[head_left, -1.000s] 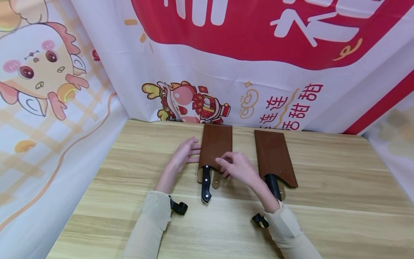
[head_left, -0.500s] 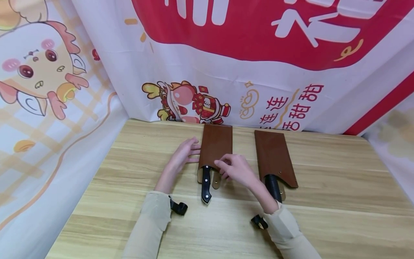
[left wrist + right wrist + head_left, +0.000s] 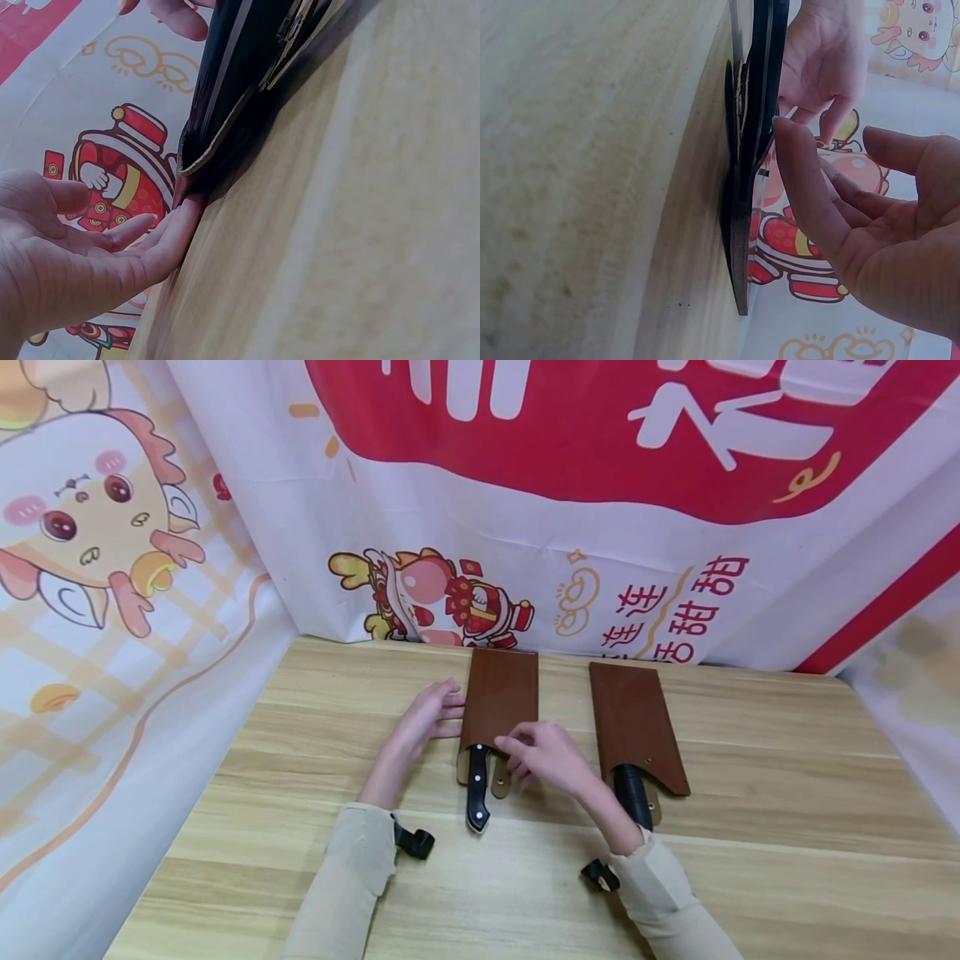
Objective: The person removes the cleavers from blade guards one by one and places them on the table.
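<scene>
A brown leather sheath (image 3: 501, 693) lies flat near the table's back edge in the head view. Out of its near end sticks a black riveted knife handle (image 3: 478, 789); the blade is hidden inside. Beside the handle hangs a tan snap strap (image 3: 500, 785). My left hand (image 3: 423, 714) touches the sheath's left edge with extended fingertips, as the left wrist view also shows. Over the sheath's lower right corner hovers my right hand (image 3: 551, 756), fingers loosely bent. In the right wrist view, my right hand (image 3: 892, 240) has thumb and forefinger apart, with nothing between them.
A second brown sheath (image 3: 633, 718) lies to the right, with a black ribbed handle (image 3: 633, 793) jutting out beneath my right forearm. Printed cloth (image 3: 540, 543) hangs behind and beside the wooden table (image 3: 787, 760).
My right hand has shifted slightly down and left, toward the sheath's mouth near the handle. The left hand, both sheaths and the knife handles stay where they were.
</scene>
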`<state>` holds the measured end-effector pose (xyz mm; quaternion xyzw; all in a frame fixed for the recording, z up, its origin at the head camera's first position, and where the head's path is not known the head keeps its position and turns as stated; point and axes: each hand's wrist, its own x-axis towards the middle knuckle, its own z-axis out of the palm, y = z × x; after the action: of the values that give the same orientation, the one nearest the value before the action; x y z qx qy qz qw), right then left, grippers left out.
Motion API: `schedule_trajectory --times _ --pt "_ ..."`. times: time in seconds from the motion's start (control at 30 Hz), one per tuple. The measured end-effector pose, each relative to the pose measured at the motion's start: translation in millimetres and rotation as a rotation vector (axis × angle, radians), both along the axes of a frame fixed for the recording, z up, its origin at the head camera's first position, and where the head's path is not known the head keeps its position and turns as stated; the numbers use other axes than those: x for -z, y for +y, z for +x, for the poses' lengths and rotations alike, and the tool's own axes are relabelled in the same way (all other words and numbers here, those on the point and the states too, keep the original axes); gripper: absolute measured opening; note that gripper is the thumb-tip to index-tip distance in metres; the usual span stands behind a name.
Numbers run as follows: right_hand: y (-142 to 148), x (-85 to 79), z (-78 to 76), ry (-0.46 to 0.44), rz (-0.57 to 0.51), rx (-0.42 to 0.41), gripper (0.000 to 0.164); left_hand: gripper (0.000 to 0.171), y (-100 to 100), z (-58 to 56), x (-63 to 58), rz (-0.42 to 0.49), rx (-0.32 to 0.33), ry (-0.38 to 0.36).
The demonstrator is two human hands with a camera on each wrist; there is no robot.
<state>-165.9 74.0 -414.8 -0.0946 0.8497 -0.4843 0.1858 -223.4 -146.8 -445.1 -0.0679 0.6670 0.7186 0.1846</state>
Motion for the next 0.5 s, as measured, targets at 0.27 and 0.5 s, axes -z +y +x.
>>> schedule_trajectory --times 0.27,0.5 --pt "0.4 2.9 -1.4 -0.034 -0.019 -0.012 0.032 0.055 0.1 -0.3 0.4 -0.009 -0.008 -0.004" --pt "-1.1 6.7 -2.3 -0.069 -0.031 -0.009 0.034 0.057 -0.1 -0.4 0.3 -0.002 -0.005 -0.001"
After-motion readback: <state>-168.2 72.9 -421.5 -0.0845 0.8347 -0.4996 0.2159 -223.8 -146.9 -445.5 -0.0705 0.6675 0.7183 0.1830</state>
